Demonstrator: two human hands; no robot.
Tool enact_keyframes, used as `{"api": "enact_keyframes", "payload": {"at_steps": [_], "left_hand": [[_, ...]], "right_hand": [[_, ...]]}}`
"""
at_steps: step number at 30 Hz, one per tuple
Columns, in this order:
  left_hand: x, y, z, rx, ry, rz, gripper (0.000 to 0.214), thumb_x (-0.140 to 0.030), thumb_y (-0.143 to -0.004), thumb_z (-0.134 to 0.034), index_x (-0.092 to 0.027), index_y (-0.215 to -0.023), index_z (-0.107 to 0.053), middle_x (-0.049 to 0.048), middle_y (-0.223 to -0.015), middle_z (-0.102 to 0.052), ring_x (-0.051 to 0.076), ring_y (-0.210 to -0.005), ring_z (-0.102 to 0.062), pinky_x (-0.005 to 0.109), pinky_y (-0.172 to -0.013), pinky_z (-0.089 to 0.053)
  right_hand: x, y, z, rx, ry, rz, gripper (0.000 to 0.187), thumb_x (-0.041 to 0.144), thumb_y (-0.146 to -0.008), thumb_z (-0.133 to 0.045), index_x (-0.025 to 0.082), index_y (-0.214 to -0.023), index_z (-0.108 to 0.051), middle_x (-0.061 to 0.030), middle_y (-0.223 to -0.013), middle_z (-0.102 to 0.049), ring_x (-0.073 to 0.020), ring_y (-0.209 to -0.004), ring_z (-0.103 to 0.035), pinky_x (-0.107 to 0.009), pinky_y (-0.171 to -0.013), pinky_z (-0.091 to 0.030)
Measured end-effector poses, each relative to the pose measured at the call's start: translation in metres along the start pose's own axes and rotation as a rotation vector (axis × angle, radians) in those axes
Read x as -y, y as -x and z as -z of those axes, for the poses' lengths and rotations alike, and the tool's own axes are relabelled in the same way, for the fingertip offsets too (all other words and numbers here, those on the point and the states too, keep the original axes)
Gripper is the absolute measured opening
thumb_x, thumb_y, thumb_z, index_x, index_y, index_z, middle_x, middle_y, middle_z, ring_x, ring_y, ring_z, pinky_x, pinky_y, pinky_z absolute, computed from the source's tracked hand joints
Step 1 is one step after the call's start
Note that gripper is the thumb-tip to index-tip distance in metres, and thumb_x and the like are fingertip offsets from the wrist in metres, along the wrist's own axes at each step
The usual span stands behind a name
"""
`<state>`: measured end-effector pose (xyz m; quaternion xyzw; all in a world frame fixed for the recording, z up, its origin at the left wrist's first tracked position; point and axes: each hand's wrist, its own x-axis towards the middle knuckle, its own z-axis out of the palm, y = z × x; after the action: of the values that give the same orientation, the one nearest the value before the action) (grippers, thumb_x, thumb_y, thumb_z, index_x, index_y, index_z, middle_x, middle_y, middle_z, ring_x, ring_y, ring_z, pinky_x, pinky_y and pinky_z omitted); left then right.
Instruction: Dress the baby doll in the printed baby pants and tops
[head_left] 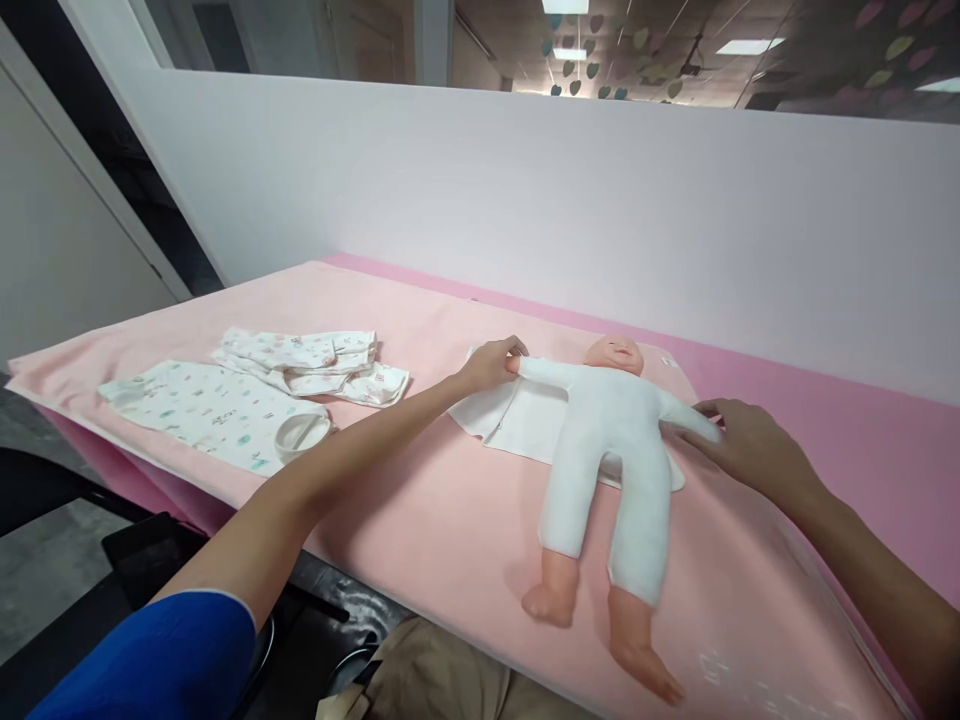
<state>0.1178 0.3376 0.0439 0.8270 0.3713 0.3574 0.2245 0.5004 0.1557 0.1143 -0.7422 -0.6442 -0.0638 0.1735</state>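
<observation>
A baby doll [609,440] in a white bodysuit lies on its back on a pink-covered table [420,520], head toward the wall. Under its upper body is an unfolded white garment [517,418]. My left hand [491,362] is closed around the doll's hand at the end of its outstretched arm. My right hand [742,440] rests curled on the doll's other arm at the right, fingers on its end.
To the left lie a patterned baby garment spread flat [202,405], a folded patterned pile [315,362] and a small white bowl-like item [301,434]. A white partition wall [570,190] runs behind the table. The table's near edge drops to a dark floor at lower left.
</observation>
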Motion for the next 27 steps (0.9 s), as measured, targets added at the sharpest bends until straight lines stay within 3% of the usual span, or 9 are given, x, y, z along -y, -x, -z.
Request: {"api": "enact_keyframes", "payload": {"at_steps": [3,5,9,12,15,17,22,27], "left_hand": [[0.004,0.002,-0.008,-0.152,0.087,0.127,0.050,-0.027,-0.078,-0.080,-0.027,-0.123,-0.058,0.0014,-0.113,-0.075,0.023,-0.100,-0.073,0.034,-0.086,-0.053],[0.004,0.000,-0.015,-0.248,0.118,0.244,0.057,-0.034,-0.078,-0.083,-0.026,-0.127,-0.053,0.0025,-0.116,-0.074,0.023,-0.095,-0.072,0.035,-0.083,-0.053],[-0.001,-0.008,-0.027,-0.268,-0.048,0.339,0.039,-0.043,-0.087,-0.076,-0.024,-0.112,-0.053,0.0082,-0.118,-0.073,0.032,-0.109,-0.068,0.044,-0.094,-0.049],[0.002,-0.008,-0.033,-0.206,-0.172,0.311,0.028,-0.044,-0.090,-0.070,-0.023,-0.101,-0.055,0.0105,-0.113,-0.073,0.037,-0.117,-0.063,0.052,-0.105,-0.041],[0.011,-0.005,-0.038,-0.118,-0.248,0.268,0.031,-0.049,-0.090,-0.068,-0.023,-0.101,-0.057,0.0109,-0.116,-0.072,0.039,-0.121,-0.059,0.053,-0.109,-0.038],[0.016,-0.003,-0.042,-0.082,-0.295,0.261,0.036,-0.054,-0.088,-0.069,-0.023,-0.103,-0.058,0.0112,-0.118,-0.071,0.039,-0.123,-0.058,0.053,-0.111,-0.037],[0.019,-0.006,-0.047,-0.050,-0.355,0.244,0.044,-0.062,-0.082,-0.072,-0.023,-0.098,-0.061,0.0116,-0.112,-0.070,0.040,-0.120,-0.055,0.055,-0.109,-0.036],[0.016,-0.008,-0.045,-0.033,-0.308,0.232,0.031,-0.046,-0.087,-0.068,-0.022,-0.073,-0.054,0.0074,-0.087,-0.069,0.036,-0.106,-0.060,0.053,-0.102,-0.038]], "right_hand": [[0.024,-0.003,0.005,-0.043,-0.045,0.024,0.057,0.065,-0.093,-0.061,0.022,-0.130,-0.066,-0.0186,-0.136,-0.069,-0.0396,-0.123,-0.063,-0.051,-0.090,-0.053],[0.050,-0.015,0.003,-0.075,-0.137,0.103,0.055,0.063,-0.096,-0.060,0.024,-0.134,-0.064,-0.0153,-0.140,-0.068,-0.0382,-0.126,-0.063,-0.053,-0.100,-0.053],[0.105,-0.061,-0.024,0.071,-0.273,0.413,0.056,0.058,-0.099,-0.060,0.024,-0.143,-0.062,-0.0140,-0.149,-0.064,-0.0366,-0.138,-0.058,-0.053,-0.116,-0.046],[0.129,-0.099,-0.054,0.279,-0.296,0.484,0.064,0.059,-0.098,-0.063,0.023,-0.151,-0.057,-0.0138,-0.159,-0.058,-0.0357,-0.143,-0.056,-0.052,-0.121,-0.044],[0.136,-0.122,-0.075,0.502,-0.300,0.490,0.060,0.062,-0.097,-0.066,0.026,-0.145,-0.064,-0.0112,-0.153,-0.064,-0.0347,-0.136,-0.062,-0.048,-0.116,-0.049],[0.136,-0.124,-0.081,0.549,-0.306,0.480,0.054,0.063,-0.098,-0.064,0.027,-0.138,-0.069,-0.0094,-0.149,-0.067,-0.0343,-0.132,-0.064,-0.046,-0.110,-0.051],[0.131,-0.113,-0.076,0.510,-0.385,0.408,0.049,0.065,-0.099,-0.061,0.028,-0.131,-0.068,-0.0063,-0.137,-0.073,-0.0318,-0.122,-0.068,-0.043,-0.100,-0.053],[0.127,-0.105,-0.070,0.442,-0.444,0.328,0.042,0.061,-0.096,-0.065,0.029,-0.122,-0.066,-0.0037,-0.124,-0.076,-0.0286,-0.109,-0.069,-0.039,-0.091,-0.051]]}}
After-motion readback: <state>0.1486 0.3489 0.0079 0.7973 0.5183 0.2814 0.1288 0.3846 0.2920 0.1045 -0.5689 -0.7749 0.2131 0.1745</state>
